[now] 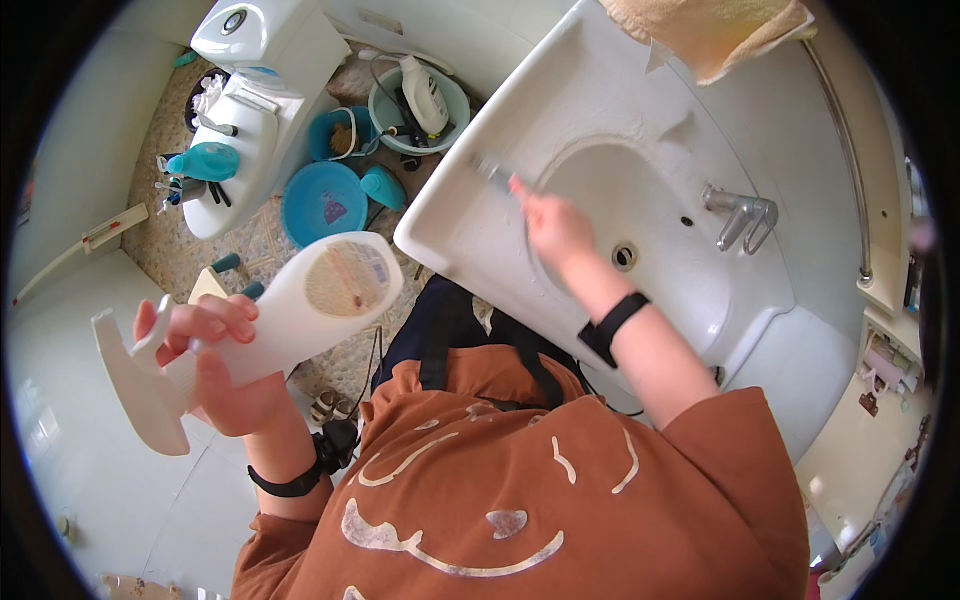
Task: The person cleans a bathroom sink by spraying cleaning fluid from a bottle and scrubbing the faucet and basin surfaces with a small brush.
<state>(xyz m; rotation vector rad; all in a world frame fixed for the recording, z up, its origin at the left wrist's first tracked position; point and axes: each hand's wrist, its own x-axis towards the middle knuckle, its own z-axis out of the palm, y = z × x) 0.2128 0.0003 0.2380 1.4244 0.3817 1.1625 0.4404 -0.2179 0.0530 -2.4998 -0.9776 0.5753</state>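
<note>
My left hand is wrapped around the neck of a white plastic spray bottle, held tilted out to the left of the sink. Its trigger head points away from the basin, and an oval label faces up. My right hand grips a small brush, blurred, with its head at the left rim of the white ceramic washbasin. The bristles are too blurred to make out. Beyond that hand lie the drain and the chrome faucet.
A towel hangs over the basin's far corner. On the floor stand a blue basin, a blue bucket and a pale green tub holding a white bottle. A teal bottle lies on the toilet lid.
</note>
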